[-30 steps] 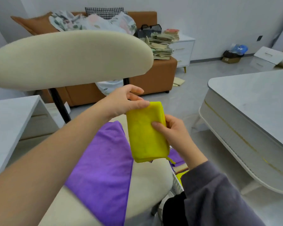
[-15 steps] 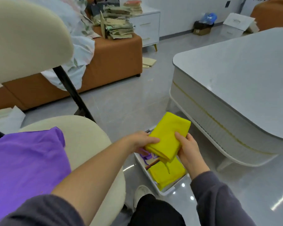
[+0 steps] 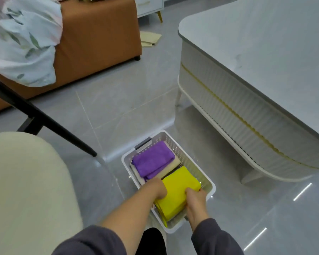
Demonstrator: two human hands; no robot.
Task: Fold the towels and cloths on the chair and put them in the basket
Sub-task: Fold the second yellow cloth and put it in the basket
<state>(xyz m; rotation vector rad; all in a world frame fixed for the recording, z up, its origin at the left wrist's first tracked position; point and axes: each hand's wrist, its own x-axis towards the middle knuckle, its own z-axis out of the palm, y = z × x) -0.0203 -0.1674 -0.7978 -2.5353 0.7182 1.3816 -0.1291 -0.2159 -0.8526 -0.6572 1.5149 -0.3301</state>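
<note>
A white perforated basket (image 3: 184, 154) stands on the grey floor between the cream chair (image 3: 26, 190) and the table. Inside its far half lies a folded purple cloth (image 3: 153, 160) on a cream one (image 3: 173, 165). The folded yellow cloth (image 3: 177, 192) sits in the near half, on top of other yellow cloth. My left hand (image 3: 157, 188) holds its left edge, fingers tucked down out of sight. On the right edge, my right hand (image 3: 195, 198) grips it. The chair seat in view is bare; its left part is out of frame.
A white table (image 3: 256, 74) with a ribbed side and a thin leg stands close to the basket's right. The chair's black leg (image 3: 50, 124) slants across the floor. An orange sofa (image 3: 96, 37) with a leaf-print sheet (image 3: 22, 43) is behind.
Both hands carried the folded yellow cloth from above the chair seat down into the basket. My view swung right and down, so the purple cloth on the seat left the frame.
</note>
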